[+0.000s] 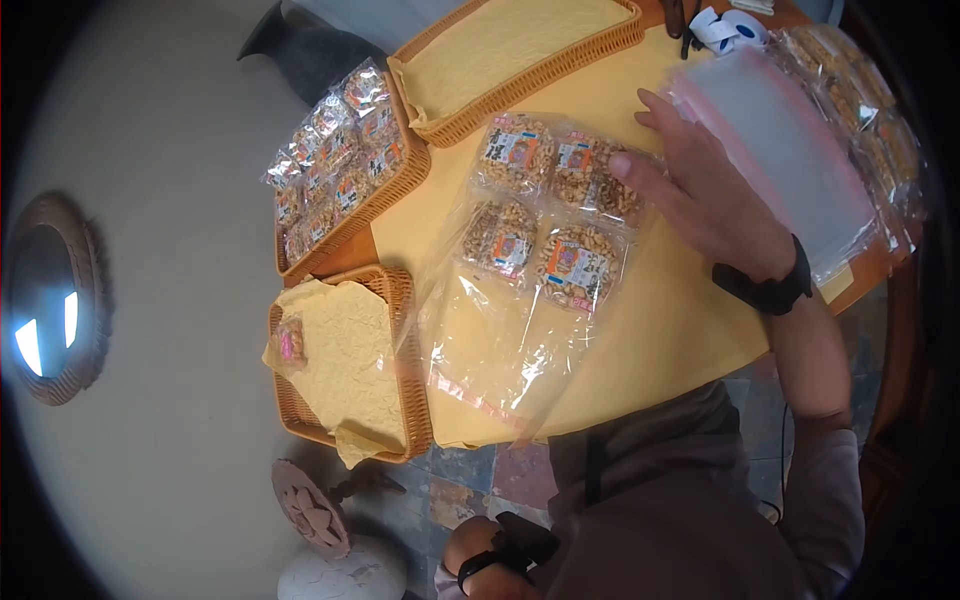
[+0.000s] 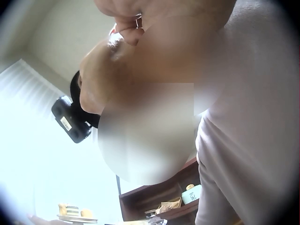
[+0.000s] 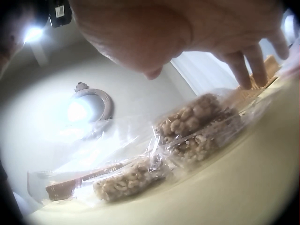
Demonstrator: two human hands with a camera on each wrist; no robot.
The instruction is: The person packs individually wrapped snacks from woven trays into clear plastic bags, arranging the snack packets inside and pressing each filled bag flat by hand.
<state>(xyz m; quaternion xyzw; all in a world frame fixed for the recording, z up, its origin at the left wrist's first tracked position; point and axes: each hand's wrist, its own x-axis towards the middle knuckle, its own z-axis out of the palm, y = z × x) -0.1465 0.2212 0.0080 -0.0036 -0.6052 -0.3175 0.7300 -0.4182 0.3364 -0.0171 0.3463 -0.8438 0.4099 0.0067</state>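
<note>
On the yellow cloth (image 1: 690,330), a large clear plastic bag (image 1: 480,350) lies flat with several individually wrapped nut cakes (image 1: 580,268) in two rows at its far end. My right hand (image 1: 700,185) is over the far right corner of this bag, fingers spread and thumb over one labelled cake. In the right wrist view, its fingers (image 3: 246,70) extend past the wrapped cakes (image 3: 192,124). My left hand (image 1: 470,545) is low by my lap, away from the bag. Loosely bent fingers (image 2: 129,33) show at the top of the left wrist view, with nothing visible in them.
To the left, a wicker basket (image 1: 415,170) holds many wrapped cakes. A paper-lined basket (image 1: 400,400) nearer me has one small packet (image 1: 291,342). Another lined basket (image 1: 540,90) stands at the back. Flat clear bags (image 1: 770,140) and filled packs (image 1: 850,90) lie right.
</note>
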